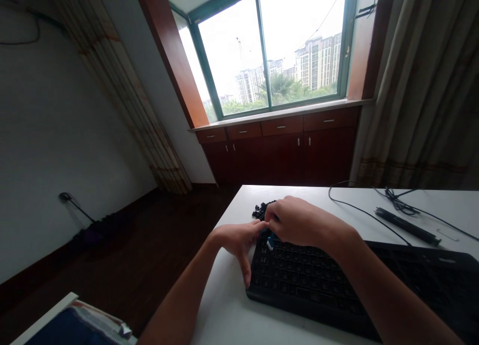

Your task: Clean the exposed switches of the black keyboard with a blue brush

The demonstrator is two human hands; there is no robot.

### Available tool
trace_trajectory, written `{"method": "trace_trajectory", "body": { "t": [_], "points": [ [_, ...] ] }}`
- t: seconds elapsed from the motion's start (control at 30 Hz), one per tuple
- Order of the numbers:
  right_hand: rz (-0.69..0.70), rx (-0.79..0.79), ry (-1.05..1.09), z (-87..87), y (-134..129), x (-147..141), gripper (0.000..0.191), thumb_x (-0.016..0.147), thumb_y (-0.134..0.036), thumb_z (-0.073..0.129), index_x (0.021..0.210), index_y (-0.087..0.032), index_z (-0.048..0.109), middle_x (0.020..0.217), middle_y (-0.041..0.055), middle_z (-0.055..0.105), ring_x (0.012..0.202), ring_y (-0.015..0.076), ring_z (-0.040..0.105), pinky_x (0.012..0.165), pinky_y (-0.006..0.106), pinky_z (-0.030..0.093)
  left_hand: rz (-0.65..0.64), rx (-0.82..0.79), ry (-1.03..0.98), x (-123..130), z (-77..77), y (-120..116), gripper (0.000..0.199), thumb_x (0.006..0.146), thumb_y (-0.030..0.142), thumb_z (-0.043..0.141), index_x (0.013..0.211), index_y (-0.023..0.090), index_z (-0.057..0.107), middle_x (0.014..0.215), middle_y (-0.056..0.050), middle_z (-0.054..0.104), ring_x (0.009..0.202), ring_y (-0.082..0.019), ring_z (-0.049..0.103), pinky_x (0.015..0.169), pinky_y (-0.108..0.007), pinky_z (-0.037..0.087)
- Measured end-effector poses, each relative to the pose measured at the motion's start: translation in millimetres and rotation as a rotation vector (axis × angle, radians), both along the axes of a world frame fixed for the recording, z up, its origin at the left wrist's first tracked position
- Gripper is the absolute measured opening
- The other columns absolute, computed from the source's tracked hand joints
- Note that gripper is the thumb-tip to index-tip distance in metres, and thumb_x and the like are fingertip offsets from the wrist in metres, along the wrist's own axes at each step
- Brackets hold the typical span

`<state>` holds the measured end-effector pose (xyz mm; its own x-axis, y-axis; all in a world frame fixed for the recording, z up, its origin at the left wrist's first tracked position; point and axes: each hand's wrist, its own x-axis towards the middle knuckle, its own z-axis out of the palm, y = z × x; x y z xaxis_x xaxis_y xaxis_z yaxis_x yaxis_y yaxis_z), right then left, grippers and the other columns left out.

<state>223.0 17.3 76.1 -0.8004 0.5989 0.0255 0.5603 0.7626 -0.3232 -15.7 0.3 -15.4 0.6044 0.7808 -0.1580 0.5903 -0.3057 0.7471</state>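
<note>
A black keyboard (310,277) lies on the white table, many of its key positions looking bare of caps. My left hand (239,238) spans its left end, thumb pressed to the side edge near the front corner and fingers reaching towards the back corner. Over the back left of the keyboard, my right hand (295,220) is closed in a pinch, its fingertips touching or almost touching those of the left. What it pinches is hidden. A small blue and white piece (270,243) shows just below the fingers. Behind them sits a heap of small black keycaps (260,210).
On the white table (220,290), a long black bar (407,227), a thin bent metal rod (447,235) and a coiled cable (400,205) lie behind the keyboard. A dark umbrella (93,233) rests on the floor at left. Red-brown cabinets (277,153) stand below the window.
</note>
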Motion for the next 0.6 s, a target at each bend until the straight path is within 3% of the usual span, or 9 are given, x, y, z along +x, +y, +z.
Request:
{"method": "trace_trajectory", "body": {
  "t": [0.1,0.23,0.43,0.6],
  "points": [
    [-0.014,0.026,0.034,-3.1,5,2,0.027,0.085,-0.025,0.049,0.094,-0.022,0.075,0.08,0.0067,0.072,0.067,0.0157,0.062,0.058,0.026,0.037,-0.028,0.043,0.114,2,1.9,-1,0.14,0.022,0.051,0.093,0.145,0.027,0.033,0.138,-0.012,0.046,0.129,-0.041,0.042,0.108,-0.048,0.037],
    [-0.069,-0.049,-0.095,-4.3,5,4,0.027,0.085,-0.024,0.049,0.09,-0.019,0.075,0.081,0.009,0.073,0.063,0.0158,0.061,0.056,0.026,0.038,-0.045,0.047,0.195,4,5.8,-2,0.138,0.025,0.053,0.092,0.146,0.032,0.03,0.133,-0.009,0.049,0.121,-0.038,0.049,0.103,-0.046,0.043],
    [-0.103,-0.032,-0.145,-3.1,-4,0,0.03,0.088,-0.034,0.049,0.093,-0.019,0.075,0.089,0.0109,0.073,0.074,0.0205,0.065,0.055,0.028,0.038,-0.058,0.089,0.187,2,3.1,0,0.137,0.024,0.052,0.093,0.145,0.029,0.033,0.133,-0.011,0.05,0.123,-0.039,0.048,0.103,-0.045,0.042],
    [-0.107,-0.026,-0.177,-4.1,-5,-7,0.023,0.084,-0.025,0.052,0.09,-0.019,0.074,0.085,0.0088,0.073,0.069,0.0183,0.065,0.054,0.026,0.039,-0.067,0.107,0.145,-1,-1.7,1,0.14,0.021,0.051,0.093,0.145,0.028,0.032,0.131,-0.011,0.053,0.122,-0.039,0.05,0.103,-0.044,0.043]
  ]
}}
